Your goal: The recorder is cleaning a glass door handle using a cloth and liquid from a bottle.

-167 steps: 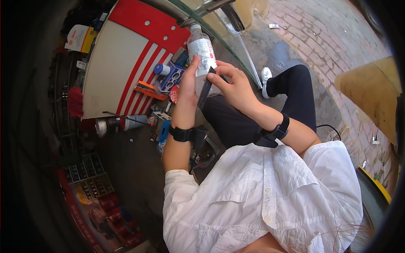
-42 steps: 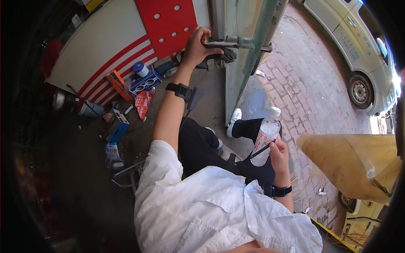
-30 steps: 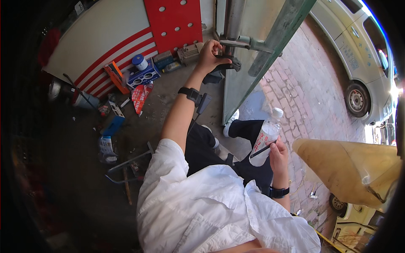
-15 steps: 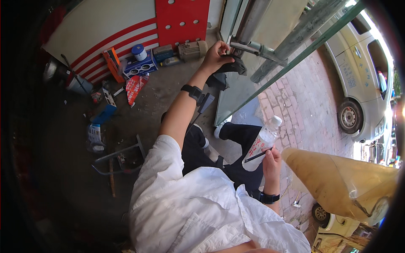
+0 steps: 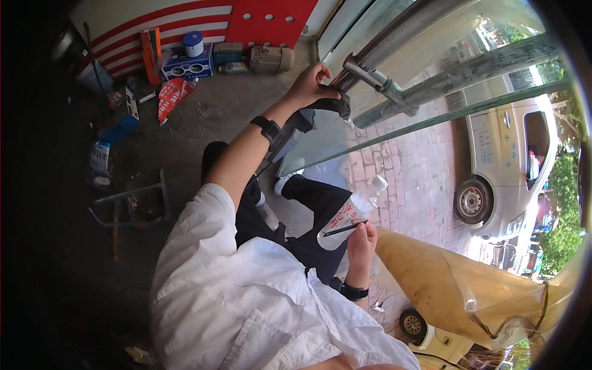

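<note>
White shirt: worn above dark trousers, with the knees bent and spread.
Right hand: closed; a clear bottle and a slim dark strip are held together in it.
Clear bottle: tilted above the right thigh, its white cap pointed up and away; red print is seen on its side.
Slim dark strip: laid slantwise across the front of the bottle, one end pinched at the fingertips.
Left hand: stretched forward, fingers curled, thumb laid against a dark cloth-like piece; whether this is gripped cannot be told.
Glass door: fitted with a thick metal handle, just beside the dark piece.
Floor: a metal frame is left toward its left side, and a red torn card farther in.
Far floor edge: an orange box, a blue box topped by a blue-lidded tin, and a motor-like ribbed cylinder are lined up before a red-and-white panel.
Brick pavement: a pale van is parked on its far side.
</note>
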The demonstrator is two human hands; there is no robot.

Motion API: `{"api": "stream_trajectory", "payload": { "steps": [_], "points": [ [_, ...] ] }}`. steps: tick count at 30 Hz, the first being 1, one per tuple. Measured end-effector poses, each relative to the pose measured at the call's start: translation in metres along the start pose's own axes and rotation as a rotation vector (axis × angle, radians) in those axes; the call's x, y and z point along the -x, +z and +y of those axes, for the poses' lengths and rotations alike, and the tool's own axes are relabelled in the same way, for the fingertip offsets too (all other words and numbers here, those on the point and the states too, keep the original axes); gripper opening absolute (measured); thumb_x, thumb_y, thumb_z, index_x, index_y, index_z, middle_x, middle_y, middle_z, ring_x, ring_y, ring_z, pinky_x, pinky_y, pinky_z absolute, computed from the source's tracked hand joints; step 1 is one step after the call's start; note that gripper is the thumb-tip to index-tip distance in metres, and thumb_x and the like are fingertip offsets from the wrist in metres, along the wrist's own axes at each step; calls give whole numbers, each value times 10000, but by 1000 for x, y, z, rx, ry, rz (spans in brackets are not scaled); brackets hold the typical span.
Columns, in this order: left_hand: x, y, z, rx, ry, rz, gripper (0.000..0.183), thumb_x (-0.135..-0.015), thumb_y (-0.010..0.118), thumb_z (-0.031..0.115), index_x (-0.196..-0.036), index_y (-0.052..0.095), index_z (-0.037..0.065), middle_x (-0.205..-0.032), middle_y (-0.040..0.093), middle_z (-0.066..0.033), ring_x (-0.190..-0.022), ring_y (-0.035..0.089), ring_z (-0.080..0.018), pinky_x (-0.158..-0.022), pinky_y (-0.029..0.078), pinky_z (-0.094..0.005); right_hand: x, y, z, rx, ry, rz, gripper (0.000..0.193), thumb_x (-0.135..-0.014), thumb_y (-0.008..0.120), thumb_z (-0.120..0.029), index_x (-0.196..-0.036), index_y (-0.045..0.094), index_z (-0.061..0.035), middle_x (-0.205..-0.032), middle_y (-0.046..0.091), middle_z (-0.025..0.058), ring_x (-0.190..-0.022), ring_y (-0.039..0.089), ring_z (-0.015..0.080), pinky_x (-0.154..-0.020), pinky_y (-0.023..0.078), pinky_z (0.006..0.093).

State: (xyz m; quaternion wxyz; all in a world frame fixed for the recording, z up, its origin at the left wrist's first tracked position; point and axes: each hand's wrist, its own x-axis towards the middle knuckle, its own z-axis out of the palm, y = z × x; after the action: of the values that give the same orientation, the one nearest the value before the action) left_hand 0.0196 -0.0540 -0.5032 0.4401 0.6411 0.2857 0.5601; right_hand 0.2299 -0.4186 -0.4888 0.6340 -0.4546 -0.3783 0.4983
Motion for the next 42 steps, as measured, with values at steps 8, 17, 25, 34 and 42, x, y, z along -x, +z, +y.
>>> {"api": "stream_trajectory", "payload": {
  "steps": [8, 17, 25, 34, 42],
  "points": [
    [-23, 26, 82, -385, 322, 265, 640, -601, 923, 354, -940, 461, 69, -841, 365, -9, -688, 370, -118, -616, 379, -262, 1, -5, 8, -22, 108, 1, 167, -949, 601, -128, -926, 679, 18, -1168, 552, 96, -1154, 483, 196, -1013, 324, 343],
    [25, 39, 23, -489, 141, 424, 642, -628, 889, 386, -956, 430, 78, -938, 421, -73, -772, 495, -226, -658, 482, -332, 8, -10, -3, -62, 3, 59, 143, -946, 601, -108, -957, 671, 16, -1070, 604, 85, -1099, 514, 193, -1002, 330, 349],
    [-10, 28, 70, -635, 359, 433, 684, -611, 878, 450, -973, 449, 60, -995, 486, -103, -777, 608, -287, -610, 516, -385, 23, -35, 14, -11, 4, 87, 177, -980, 545, -139, -979, 630, 16, -1112, 638, 125, -1091, 566, 221, -1010, 384, 394],
    [22, 24, 8, -502, 139, 349, 699, -589, 917, 405, -977, 447, 64, -987, 422, -91, -855, 482, -238, -724, 464, -353, 12, -29, 8, -69, -40, 121, 160, -945, 599, -119, -936, 664, 27, -1040, 614, 83, -1057, 530, 186, -985, 343, 336],
    [-42, -1, 76, -312, 449, 140, 533, -594, 919, 331, -892, 544, 98, -840, 408, -3, -746, 416, -136, -652, 379, -280, 21, -37, 10, -69, 58, 124, 139, -951, 587, -93, -960, 668, 19, -1061, 629, 88, -1070, 539, 176, -996, 353, 338]
  ]
}}
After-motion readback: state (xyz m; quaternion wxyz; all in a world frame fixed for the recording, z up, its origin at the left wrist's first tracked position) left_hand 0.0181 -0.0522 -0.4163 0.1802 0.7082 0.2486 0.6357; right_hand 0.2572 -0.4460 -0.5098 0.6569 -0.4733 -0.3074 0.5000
